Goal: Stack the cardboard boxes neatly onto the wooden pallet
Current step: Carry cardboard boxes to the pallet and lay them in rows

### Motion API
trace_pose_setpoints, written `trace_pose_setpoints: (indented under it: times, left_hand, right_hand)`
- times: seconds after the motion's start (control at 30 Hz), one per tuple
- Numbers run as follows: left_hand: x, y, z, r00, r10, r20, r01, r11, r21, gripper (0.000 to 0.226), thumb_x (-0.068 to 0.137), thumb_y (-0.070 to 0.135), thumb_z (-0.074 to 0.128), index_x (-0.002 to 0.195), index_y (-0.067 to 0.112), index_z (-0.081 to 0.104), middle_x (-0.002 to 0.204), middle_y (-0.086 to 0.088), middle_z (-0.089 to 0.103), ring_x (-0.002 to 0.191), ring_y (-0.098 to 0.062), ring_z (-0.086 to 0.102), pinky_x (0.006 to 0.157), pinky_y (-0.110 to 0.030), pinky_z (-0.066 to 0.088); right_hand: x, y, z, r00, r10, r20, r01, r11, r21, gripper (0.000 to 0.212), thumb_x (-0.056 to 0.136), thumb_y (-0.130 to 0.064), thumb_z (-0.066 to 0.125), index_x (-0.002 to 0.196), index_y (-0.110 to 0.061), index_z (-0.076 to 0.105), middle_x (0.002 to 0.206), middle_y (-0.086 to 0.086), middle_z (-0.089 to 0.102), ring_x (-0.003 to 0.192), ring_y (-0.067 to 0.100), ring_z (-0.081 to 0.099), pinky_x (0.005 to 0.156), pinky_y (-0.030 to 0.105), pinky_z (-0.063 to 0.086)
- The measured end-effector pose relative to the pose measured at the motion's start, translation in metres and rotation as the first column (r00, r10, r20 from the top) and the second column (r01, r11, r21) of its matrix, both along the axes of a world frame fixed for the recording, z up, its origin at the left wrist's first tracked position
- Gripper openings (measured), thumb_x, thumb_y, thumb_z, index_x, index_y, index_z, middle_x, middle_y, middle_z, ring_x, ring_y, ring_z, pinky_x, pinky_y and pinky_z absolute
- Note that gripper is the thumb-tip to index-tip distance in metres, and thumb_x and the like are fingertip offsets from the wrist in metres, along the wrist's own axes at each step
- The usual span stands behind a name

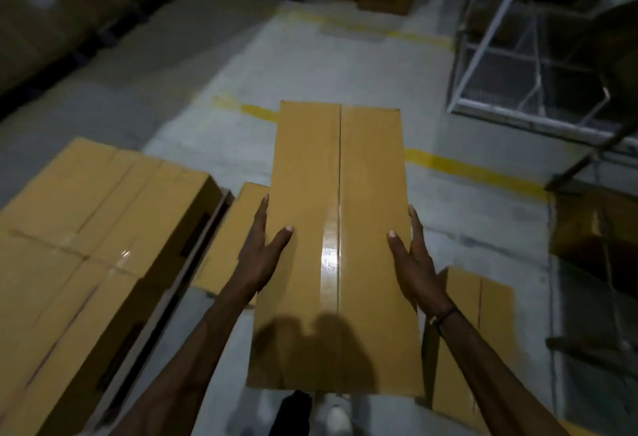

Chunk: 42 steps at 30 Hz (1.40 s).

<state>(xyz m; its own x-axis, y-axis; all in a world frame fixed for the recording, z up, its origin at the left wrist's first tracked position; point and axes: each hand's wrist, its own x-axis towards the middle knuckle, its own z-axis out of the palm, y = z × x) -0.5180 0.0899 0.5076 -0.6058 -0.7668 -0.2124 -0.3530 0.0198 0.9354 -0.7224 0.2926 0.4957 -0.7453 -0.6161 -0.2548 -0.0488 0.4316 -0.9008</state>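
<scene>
One long box (336, 249) carried flat between both hands, above the floor.
Left hand (262, 256) and right hand (412, 263) press its long sides, thumbs on top; next it probably needs squaring against the stacked boxes (93, 228) at left, whose pallet is barely visible.

Long tan cardboard box (336, 245), taped center seam, closed, held lengthwise at center, far end toward 12 o'clock. Stacked boxes (93, 228) at 9 o'clock; another box (473, 328) at 4 o'clock.
</scene>
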Motion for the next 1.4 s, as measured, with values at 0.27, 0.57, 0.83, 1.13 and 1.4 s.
trace_pose_setpoints:
  times: [0.27, 0.57, 0.83, 1.13, 1.4]
  left_hand:
    - [0.175, 0.060, 0.095, 0.925, 0.372, -0.076, -0.375, 0.926, -0.032, 0.080, 0.101, 0.051, 0.060, 0.157, 0.064, 0.004, 0.165, 0.022, 0.023, 0.144, -0.008, 0.035, 0.114, -0.038, 0.036]
    - [0.383, 0.157, 0.125, 0.668, 0.735, -0.114, -0.743, 0.666, -0.067, 0.080, 0.100, 0.050, 0.060, 0.158, 0.061, 0.006, 0.167, 0.013, 0.027, 0.139, -0.011, 0.041, 0.113, -0.042, 0.041]
    - [0.586, 0.250, 0.122, 0.353, 0.928, -0.122, -0.935, 0.345, -0.085, 0.082, 0.094, 0.062, 0.063, 0.156, 0.063, 0.010, 0.163, 0.019, 0.030, 0.142, -0.015, 0.045, 0.116, -0.051, 0.042]
    - [0.776, 0.359, 0.119, 0.045, 0.993, -0.113, -0.994, 0.034, -0.100, 0.084, 0.089, 0.069, 0.064, 0.155, 0.064, 0.012, 0.153, 0.025, 0.036, 0.136, -0.012, 0.048, 0.115, -0.048, 0.041]
    - [0.878, 0.398, 0.105, -0.093, 0.991, -0.097, -0.990, -0.103, -0.097, 0.080, 0.092, 0.066, 0.064, 0.154, 0.064, 0.013, 0.166, 0.010, 0.032, 0.146, -0.021, 0.042, 0.116, -0.056, 0.042]
  right_hand:
    - [0.115, -0.032, 0.096, 0.922, 0.374, -0.096, -0.383, 0.918, -0.102, 0.068, 0.107, -0.051, 0.047, 0.162, -0.056, 0.006, 0.159, -0.029, 0.021, 0.143, 0.005, 0.031, 0.119, 0.034, 0.026]
    - [0.303, -0.059, 0.133, 0.662, 0.733, -0.160, -0.749, 0.657, -0.087, 0.071, 0.104, -0.059, 0.046, 0.161, -0.057, 0.005, 0.166, -0.018, 0.026, 0.146, 0.012, 0.035, 0.118, 0.036, 0.030]
    - [0.523, -0.065, 0.143, 0.328, 0.935, -0.131, -0.942, 0.314, -0.117, 0.069, 0.104, -0.060, 0.048, 0.157, -0.065, 0.004, 0.163, -0.018, 0.031, 0.141, 0.013, 0.044, 0.116, 0.044, 0.041]
    - [0.760, -0.037, 0.134, 0.011, 0.996, -0.088, -0.988, -0.002, -0.155, 0.071, 0.105, -0.052, 0.048, 0.159, -0.059, 0.003, 0.147, -0.017, 0.043, 0.107, -0.004, 0.059, 0.089, 0.022, 0.055]
    - [0.895, -0.030, 0.130, -0.136, 0.986, -0.095, -0.984, -0.146, -0.102, 0.076, 0.101, -0.060, 0.049, 0.161, -0.056, 0.003, 0.165, -0.008, 0.034, 0.129, 0.011, 0.049, 0.113, 0.050, 0.047]
